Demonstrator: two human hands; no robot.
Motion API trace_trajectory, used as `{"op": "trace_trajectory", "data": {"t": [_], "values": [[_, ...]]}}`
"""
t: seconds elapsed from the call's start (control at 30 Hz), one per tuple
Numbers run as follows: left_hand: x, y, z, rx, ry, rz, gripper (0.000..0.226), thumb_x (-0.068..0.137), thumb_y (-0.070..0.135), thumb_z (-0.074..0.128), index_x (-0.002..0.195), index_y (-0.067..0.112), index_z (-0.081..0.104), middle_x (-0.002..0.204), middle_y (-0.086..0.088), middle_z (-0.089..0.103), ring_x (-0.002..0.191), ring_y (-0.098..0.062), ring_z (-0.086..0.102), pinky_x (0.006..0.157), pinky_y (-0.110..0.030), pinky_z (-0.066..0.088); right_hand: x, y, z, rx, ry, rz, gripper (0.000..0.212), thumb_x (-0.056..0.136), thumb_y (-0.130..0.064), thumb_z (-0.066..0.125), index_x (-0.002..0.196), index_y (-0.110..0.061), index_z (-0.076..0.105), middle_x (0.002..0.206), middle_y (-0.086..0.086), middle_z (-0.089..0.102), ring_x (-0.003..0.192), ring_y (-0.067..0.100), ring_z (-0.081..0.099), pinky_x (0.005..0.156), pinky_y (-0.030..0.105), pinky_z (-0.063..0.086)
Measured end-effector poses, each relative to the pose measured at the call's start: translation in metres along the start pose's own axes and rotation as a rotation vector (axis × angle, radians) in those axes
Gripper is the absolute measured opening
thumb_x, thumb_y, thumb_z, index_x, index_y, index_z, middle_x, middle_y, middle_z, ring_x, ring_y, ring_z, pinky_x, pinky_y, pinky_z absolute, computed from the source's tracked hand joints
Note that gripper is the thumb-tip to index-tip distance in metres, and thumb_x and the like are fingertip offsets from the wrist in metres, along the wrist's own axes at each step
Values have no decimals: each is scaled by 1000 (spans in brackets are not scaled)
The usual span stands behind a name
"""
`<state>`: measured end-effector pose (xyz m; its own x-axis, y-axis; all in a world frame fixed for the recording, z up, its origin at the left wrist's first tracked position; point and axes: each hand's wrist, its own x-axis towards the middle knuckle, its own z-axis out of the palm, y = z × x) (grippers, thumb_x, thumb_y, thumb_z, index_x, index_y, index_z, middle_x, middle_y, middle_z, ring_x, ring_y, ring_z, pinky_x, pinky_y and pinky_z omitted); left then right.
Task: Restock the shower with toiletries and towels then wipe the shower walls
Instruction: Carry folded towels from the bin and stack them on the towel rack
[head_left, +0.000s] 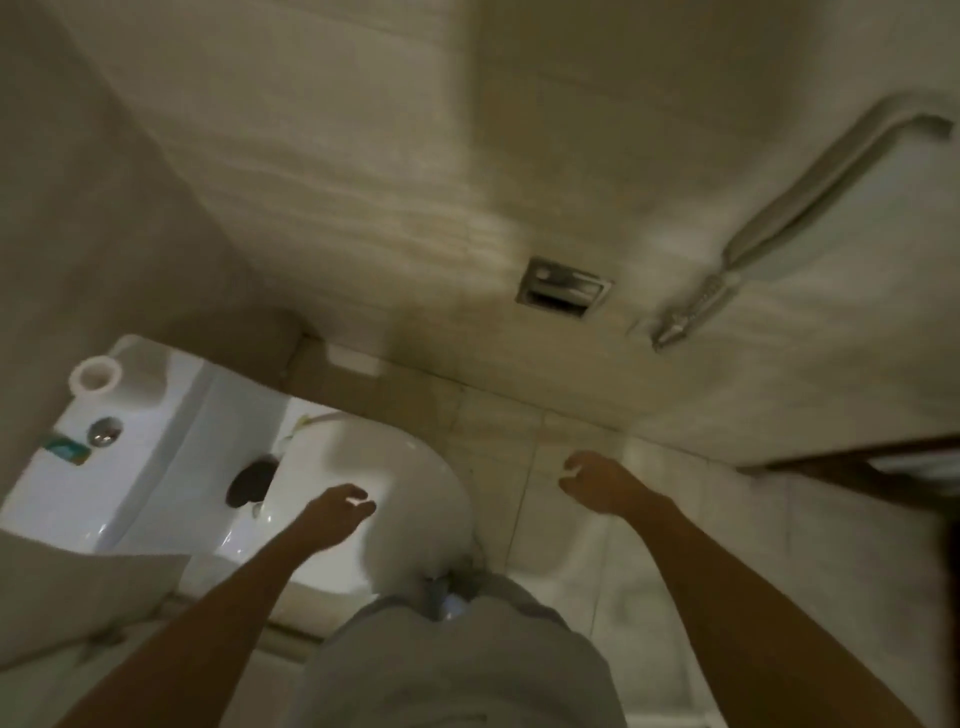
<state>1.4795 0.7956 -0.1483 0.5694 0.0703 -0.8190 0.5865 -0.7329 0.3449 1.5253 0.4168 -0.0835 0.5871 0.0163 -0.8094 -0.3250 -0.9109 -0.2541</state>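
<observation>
— Where am I in the job?

— As far as I can judge, you're between steps: no towel, bottle or cloth shows anywhere. You stand over the white ceramic toilet at 7 o'clock, and the beige tiled wall is at 12.

— And my hands?

— Your left hand hovers above the toilet lid, fingers loosely curled, holding nothing. Your right hand hangs over the pale floor tiles at 5 o'clock, likewise slack and empty.

— Next?

— Probably fetching supplies. The only stock visible is the white paper roll on the cistern at 9 o'clock. The chrome hand sprayer hangs at 3 o'clock, well apart from both hands. Blur hides finer detail.
</observation>
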Motion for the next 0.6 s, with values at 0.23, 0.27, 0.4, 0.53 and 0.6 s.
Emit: {"op": "trace_trajectory", "data": {"t": [0.23, 0.27, 0.4, 0.53, 0.6], "values": [[33, -68, 42, 166, -169, -99, 26, 94, 29, 69, 113, 11, 68, 116, -18, 70, 104, -35, 67, 99, -45, 51, -48, 104, 112, 478, 21, 311, 40, 97, -36, 60, 132, -16, 58, 131, 8, 62, 112, 23, 63, 95, 32, 51], [35, -68, 43, 190, -179, -108, 23, 94, 28, 69, 111, 12, 68, 115, -18, 69, 103, -35, 67, 99, -46, 52, -56, 116, 125, 540, 40, 341, 38, 97, -35, 60, 130, -17, 58, 129, 8, 64, 108, 21, 64, 93, 32, 51], [50, -43, 48, 306, -175, -39, 8, 94, 31, 68, 97, 23, 68, 109, -11, 71, 96, -28, 69, 96, -44, 54, -82, 159, 177, 720, 83, 431, 33, 96, -30, 63, 126, -15, 59, 123, 8, 66, 103, 21, 66, 91, 32, 53], [40, 42, 78, 438, -200, 67, 9, 96, 31, 66, 100, 24, 68, 100, -5, 73, 95, -26, 71, 89, -34, 50, -99, 196, 220, 925, 63, 552, 29, 95, -24, 66, 121, -12, 60, 120, 8, 66, 94, 17, 66, 80, 23, 52], [36, 89, 103, 497, -224, 113, 13, 97, 31, 63, 105, 22, 68, 104, -4, 71, 98, -25, 70, 90, -34, 49, -101, 218, 242, 970, 88, 640, 29, 95, -24, 64, 121, -11, 64, 126, 8, 65, 106, 22, 63, 92, 29, 49]]}}
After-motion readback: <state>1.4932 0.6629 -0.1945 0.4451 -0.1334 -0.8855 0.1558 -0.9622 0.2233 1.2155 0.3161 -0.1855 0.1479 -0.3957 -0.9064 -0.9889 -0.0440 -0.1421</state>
